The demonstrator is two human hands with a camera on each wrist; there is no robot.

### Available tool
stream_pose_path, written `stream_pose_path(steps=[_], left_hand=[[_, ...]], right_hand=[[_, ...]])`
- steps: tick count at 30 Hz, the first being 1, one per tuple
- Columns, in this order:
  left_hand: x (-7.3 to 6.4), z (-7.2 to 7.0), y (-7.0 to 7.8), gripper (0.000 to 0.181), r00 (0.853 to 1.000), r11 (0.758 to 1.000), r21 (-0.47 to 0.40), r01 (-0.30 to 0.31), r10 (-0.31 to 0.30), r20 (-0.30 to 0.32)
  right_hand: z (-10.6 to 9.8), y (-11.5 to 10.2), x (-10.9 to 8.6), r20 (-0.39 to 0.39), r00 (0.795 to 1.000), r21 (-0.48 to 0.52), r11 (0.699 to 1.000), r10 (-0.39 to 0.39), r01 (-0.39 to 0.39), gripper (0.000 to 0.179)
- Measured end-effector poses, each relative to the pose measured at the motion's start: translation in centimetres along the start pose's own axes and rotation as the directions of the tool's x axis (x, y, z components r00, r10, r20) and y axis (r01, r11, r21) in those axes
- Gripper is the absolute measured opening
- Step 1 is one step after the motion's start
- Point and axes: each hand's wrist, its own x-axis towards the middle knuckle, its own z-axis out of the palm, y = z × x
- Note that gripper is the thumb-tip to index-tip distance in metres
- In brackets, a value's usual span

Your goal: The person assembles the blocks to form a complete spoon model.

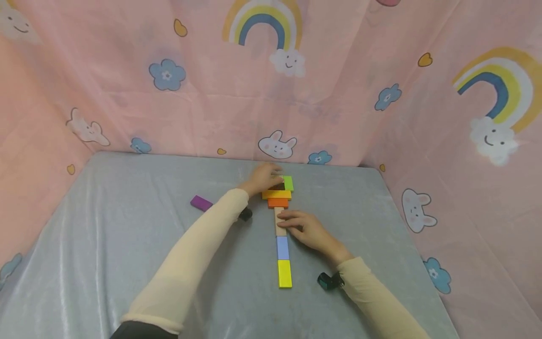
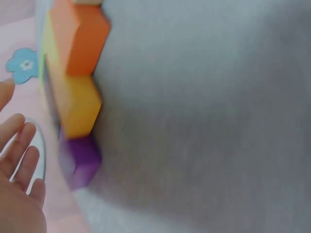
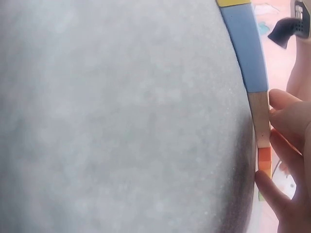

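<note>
A line of flat blocks runs away from me in the head view: yellow (image 1: 284,274), blue (image 1: 282,247), bare wood (image 1: 280,231), then an orange block (image 1: 278,203) and an amber block (image 1: 277,194) set crosswise. Past these lie a dark block (image 1: 279,187) and a green block (image 1: 289,183). My left hand (image 1: 263,179) is over this far end, partly covering it, fingers loosely extended. The left wrist view shows a purple block (image 2: 83,160) beside the amber one. With relaxed fingers, my right hand (image 1: 309,230) touches the wood block.
A loose purple block (image 1: 201,203) lies left of the line, near my left forearm. Grey cloth (image 1: 127,226) covers the table. Behind it hangs a pink printed curtain (image 1: 203,117), which also closes off both sides. Dark wrist cameras (image 1: 329,281) sit under my wrists.
</note>
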Motion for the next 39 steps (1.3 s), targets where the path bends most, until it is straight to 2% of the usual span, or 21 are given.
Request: stream_pose_path(steps=[4,12,19,24,30,35,39], left_hand=[[-1.3,-2.1,-0.3,0.041,1.0,1.0,-0.016,0.0,0.0,0.004],[-4.4,-5.7,-2.1,0.037,0.998,0.998,-0.028,-0.057,0.057,-0.003],[-8.5,-7.9,-4.4,0.035,0.994,0.993,-0.044,-0.112,0.111,-0.023],[-12.0,-9.4,-7.0,0.036,0.995,0.992,-0.089,-0.093,0.09,-0.032],[-15.8,-11.0,-10.6,0.043,1.0,0.991,-0.133,-0.017,0.015,-0.019],[-18.0,-11.4,-13.1,0.046,1.0,0.985,-0.17,0.0,-0.003,-0.019],[-19.0,-11.2,-14.3,0.048,0.999,0.985,-0.172,0.029,-0.031,-0.01]], right_hand=[[0.1,0.0,0.0,-0.007,1.0,0.007,1.0,0.006,-0.006,0.028],[0.2,0.1,-0.1,-0.007,1.0,0.009,1.0,0.016,-0.016,0.029],[0.2,0.0,-0.1,-0.014,1.0,0.003,1.0,0.0,0.0,0.03],[0.2,0.0,-0.1,-0.01,1.0,0.011,1.0,0.019,-0.019,0.03],[0.2,0.0,-0.1,-0.014,1.0,0.012,1.0,0.018,-0.018,0.03],[0.2,-0.1,-0.1,-0.015,1.0,0.004,1.0,0.016,-0.016,0.03],[0.2,-0.2,0.0,-0.013,1.0,0.01,1.0,0.011,-0.011,0.029]])
